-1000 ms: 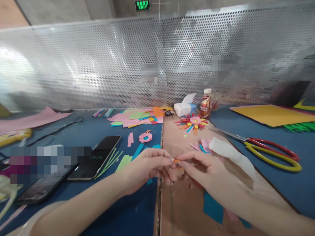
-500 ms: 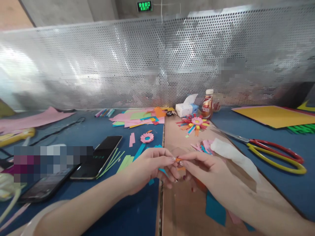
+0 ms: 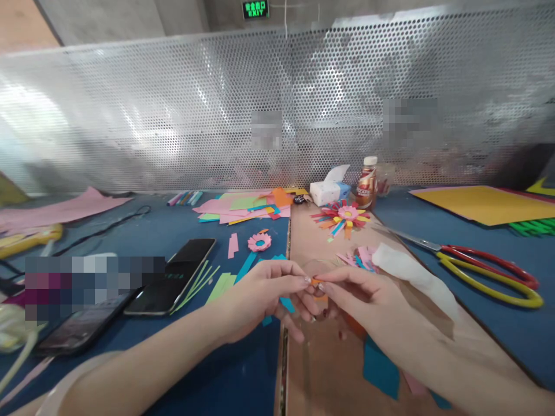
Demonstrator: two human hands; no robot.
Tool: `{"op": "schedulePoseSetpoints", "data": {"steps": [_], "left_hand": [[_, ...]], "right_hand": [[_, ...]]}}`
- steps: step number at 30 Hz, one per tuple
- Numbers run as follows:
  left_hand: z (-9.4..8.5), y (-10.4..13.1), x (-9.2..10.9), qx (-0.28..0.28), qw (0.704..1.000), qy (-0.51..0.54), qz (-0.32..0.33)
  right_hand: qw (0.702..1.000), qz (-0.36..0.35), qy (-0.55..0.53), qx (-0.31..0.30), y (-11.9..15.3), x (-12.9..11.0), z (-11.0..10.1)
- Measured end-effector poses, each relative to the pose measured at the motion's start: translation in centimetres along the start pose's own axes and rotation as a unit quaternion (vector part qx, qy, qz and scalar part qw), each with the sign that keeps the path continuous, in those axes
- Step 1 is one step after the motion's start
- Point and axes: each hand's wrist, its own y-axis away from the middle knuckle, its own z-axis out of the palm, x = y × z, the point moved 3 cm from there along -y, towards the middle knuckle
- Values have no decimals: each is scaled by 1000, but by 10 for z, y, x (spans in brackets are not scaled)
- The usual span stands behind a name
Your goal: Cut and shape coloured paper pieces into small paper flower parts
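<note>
A small orange paper piece (image 3: 318, 282) is pinched between the fingertips of both hands, above the brown board (image 3: 299, 370). My left hand (image 3: 277, 289) grips it from the left with thumb and index finger, the other fingers loosely spread. From the right, my right hand (image 3: 359, 292) holds it the same way, its lower fingers mostly hidden. Beyond my left hand lies a pink paper flower ring (image 3: 259, 242) with a blue strip (image 3: 245, 267). A multicoloured paper flower (image 3: 342, 215) sits farther back. Blue paper (image 3: 380, 367) lies under my right forearm.
Red-and-yellow-handled scissors (image 3: 489, 271) lie at right beside a crumpled white tissue (image 3: 411, 271). Two phones, one a black phone (image 3: 173, 280), lie at left. At the back stand a tissue pack (image 3: 328, 192), a bottle (image 3: 367, 184) and a perforated metal screen (image 3: 195, 121).
Both hands stay in nearly the same place on the orange paper. The lower fingers of my left hand have shifted slightly downward and spread.
</note>
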Motion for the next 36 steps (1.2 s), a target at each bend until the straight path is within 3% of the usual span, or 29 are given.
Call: {"op": "schedulePoseSetpoints", "data": {"steps": [15, 22, 36], "left_hand": [[1, 2, 1, 4, 999, -47, 10], [1, 1, 2, 19, 994, -99, 32], [5, 3, 4, 53, 983, -163, 69]], "right_hand": [[999, -21, -13, -20, -2, 4, 0], [1000, -17, 8, -12, 0, -5, 1], [999, -22, -48, -11, 1, -1, 1]]}}
